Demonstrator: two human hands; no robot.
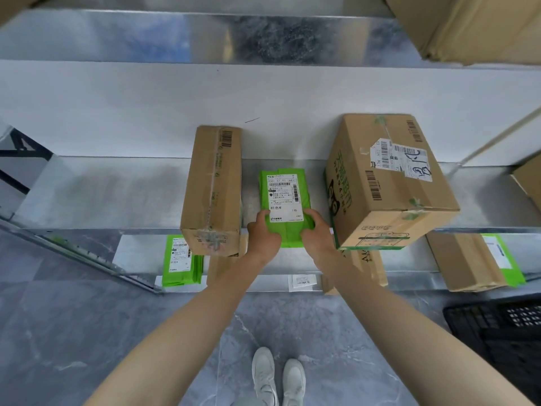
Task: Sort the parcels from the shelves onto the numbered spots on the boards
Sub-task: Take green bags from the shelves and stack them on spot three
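Note:
A green bag parcel [284, 191] with a white shipping label lies on the metal shelf [117, 194], between two cardboard boxes. My left hand [262, 234] grips its near left corner, thumb on the label. My right hand [315, 230] grips its near right corner, fingers curled over the top. The parcel's near end sticks out over the shelf's front edge.
A long narrow cardboard box [212, 191] stands left of the parcel, a large box [386, 183] to its right. The lower shelf holds another green parcel [180, 260], a brown box [465, 260] and more parcels. A black crate [503, 329] sits on the floor at right.

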